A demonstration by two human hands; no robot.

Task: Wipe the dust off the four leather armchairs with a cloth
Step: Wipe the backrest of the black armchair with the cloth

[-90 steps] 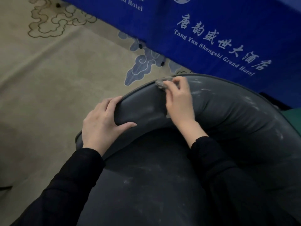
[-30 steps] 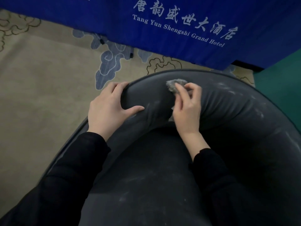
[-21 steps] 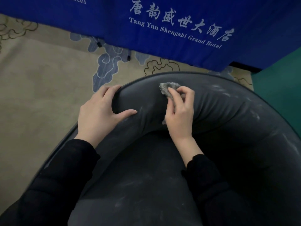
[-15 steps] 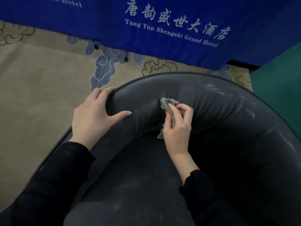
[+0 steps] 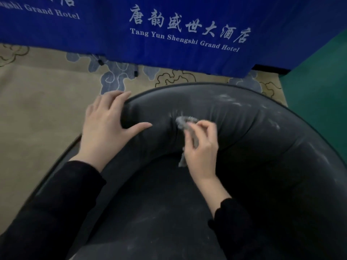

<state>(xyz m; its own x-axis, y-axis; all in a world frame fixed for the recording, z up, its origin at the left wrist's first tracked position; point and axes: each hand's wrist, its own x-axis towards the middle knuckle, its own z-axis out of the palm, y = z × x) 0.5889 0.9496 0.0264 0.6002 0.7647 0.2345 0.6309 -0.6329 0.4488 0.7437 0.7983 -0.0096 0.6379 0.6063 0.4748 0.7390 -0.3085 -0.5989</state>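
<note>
Right hand (image 5: 201, 147) pinches cloth (image 5: 185, 121) on chair (image 5: 262, 147), left hand (image 5: 107, 128) open, bracing; overlapping strokes should clear dust (image 5: 231, 100) rightward.

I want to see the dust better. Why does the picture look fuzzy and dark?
Head view: dim, flat light, no glare; right hand and cloth smeared by motion; left hand softly blurred; armchair bowed by the wide lens; dust streaks pale at upper right.
</note>
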